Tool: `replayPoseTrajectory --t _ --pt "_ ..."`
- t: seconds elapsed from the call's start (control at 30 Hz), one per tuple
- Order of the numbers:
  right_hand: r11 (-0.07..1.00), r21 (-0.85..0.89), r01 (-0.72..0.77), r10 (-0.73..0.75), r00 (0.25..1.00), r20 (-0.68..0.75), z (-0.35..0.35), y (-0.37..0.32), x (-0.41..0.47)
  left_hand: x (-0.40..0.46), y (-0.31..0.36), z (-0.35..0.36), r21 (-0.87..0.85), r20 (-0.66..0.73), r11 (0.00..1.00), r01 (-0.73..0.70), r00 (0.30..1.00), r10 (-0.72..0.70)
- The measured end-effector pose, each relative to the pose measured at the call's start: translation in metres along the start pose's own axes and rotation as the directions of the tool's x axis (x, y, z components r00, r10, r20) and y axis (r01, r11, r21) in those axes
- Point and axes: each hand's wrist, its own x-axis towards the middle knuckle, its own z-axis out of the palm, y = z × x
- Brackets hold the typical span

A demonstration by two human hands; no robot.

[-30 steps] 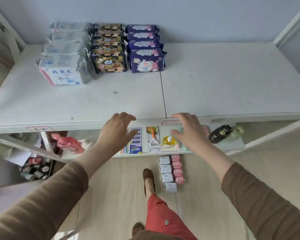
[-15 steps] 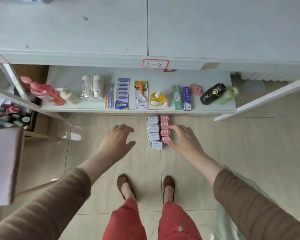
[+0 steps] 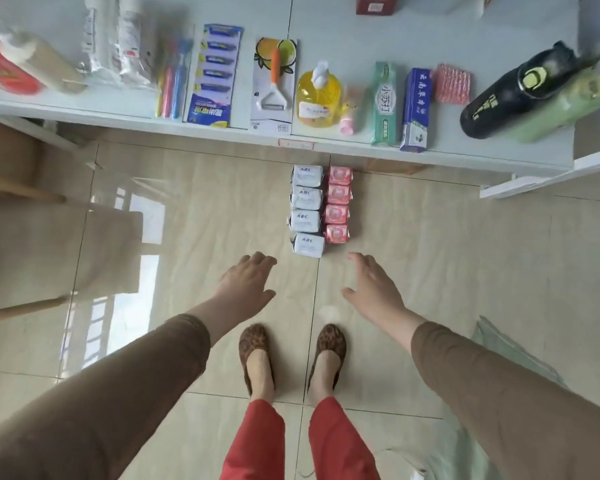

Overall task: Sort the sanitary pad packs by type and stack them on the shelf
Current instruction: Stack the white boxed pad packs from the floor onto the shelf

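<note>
On the tiled floor in front of the low shelf [image 3: 361, 148] lie two rows of small pad packs: several white ABC packs [image 3: 305, 209] on the left and several pink packs [image 3: 337, 204] on the right, touching side by side. My left hand [image 3: 246, 282] hovers just short of the nearest white pack, fingers spread and empty. To the right of that pack, below the pink row, my right hand [image 3: 371, 285] is stretched out with straight fingers, also empty. Neither hand touches a pack.
The low shelf carries toothbrushes [image 3: 170, 81], a blue razor card [image 3: 213, 74], a peeler [image 3: 274, 81], a yellow soap bottle [image 3: 317, 95], toothpaste boxes [image 3: 400, 105], a black bottle [image 3: 513, 91]. My feet [image 3: 291, 355] stand just behind the hands. A plastic bag [image 3: 492, 393] lies at the right.
The view has dropped from the top shelf with its stacked packs to the floor. Both hands have come down with it, from the shelf edge to just short of the floor packs.
</note>
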Motion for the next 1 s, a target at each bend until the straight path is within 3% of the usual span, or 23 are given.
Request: replayPoseTrajectory --t 0.2,0.33,0.63,0.73,0.87,1.0 --pt "0.998 -0.048 0.03 -0.029 0.999 0.025 0.087 0.049 0.1 0.106 -0.031 0.073 -0.017 -0.018 0.998 0.054 0.998 -0.054" --pt "0.997 0.003 0.076 -0.075 0.995 -0.069 0.132 0.063 0.16 0.175 -0.045 0.111 -0.084 -0.085 0.994 0.074 0.993 -0.081" --pt "0.993 -0.108 0.053 -0.072 0.98 -0.184 0.192 0.068 0.228 0.276 -0.051 0.147 -0.13 -0.266 0.991 -0.019 0.964 -0.016" --pt "0.976 -0.214 0.033 -0.082 0.971 -0.223 0.206 0.068 0.234 0.294 -0.046 0.15 -0.077 -0.307 0.997 -0.012 0.952 -0.012" --pt "0.943 -0.307 0.128 -0.183 0.97 -0.16 0.229 0.078 0.229 0.309 -0.04 0.158 0.074 -0.283 0.997 0.029 0.959 -0.007" --pt "0.976 -0.142 0.164 -0.185 0.971 -0.151 0.243 0.087 0.225 0.316 -0.034 0.169 0.106 -0.293 0.992 0.073 0.955 -0.039"
